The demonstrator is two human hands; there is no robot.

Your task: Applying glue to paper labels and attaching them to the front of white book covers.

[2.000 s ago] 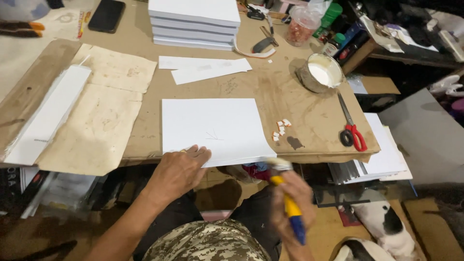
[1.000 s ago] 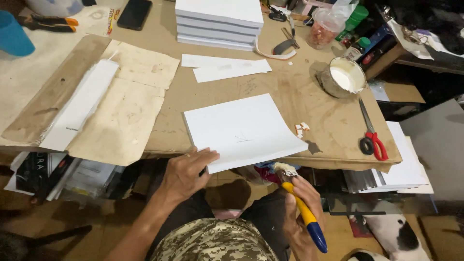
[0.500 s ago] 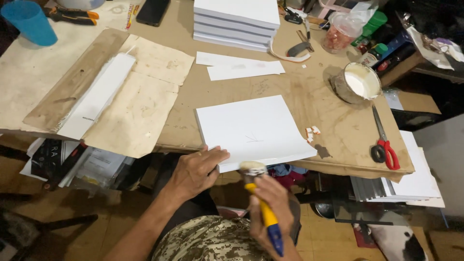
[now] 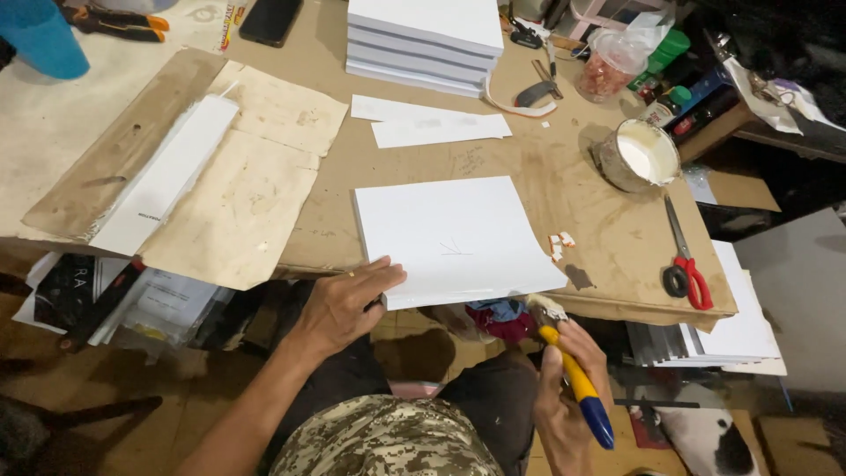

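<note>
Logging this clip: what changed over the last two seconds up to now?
The right hand brought its yellow-and-blue brush up to the near edge of the white block. The left hand stayed pressed on that block's near corner. Scissors and glue tin lie as before.

Craft workshop, likely bookbinding: paper-covered table (image 4: 546, 189), stacked white boards (image 4: 423, 40), glue can (image 4: 636, 157), red scissors (image 4: 685, 264), pliers (image 4: 119, 22), paper scraps (image 4: 432, 123).

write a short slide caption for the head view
Left hand steadies a white board while right hand holds a glue brush.
</note>
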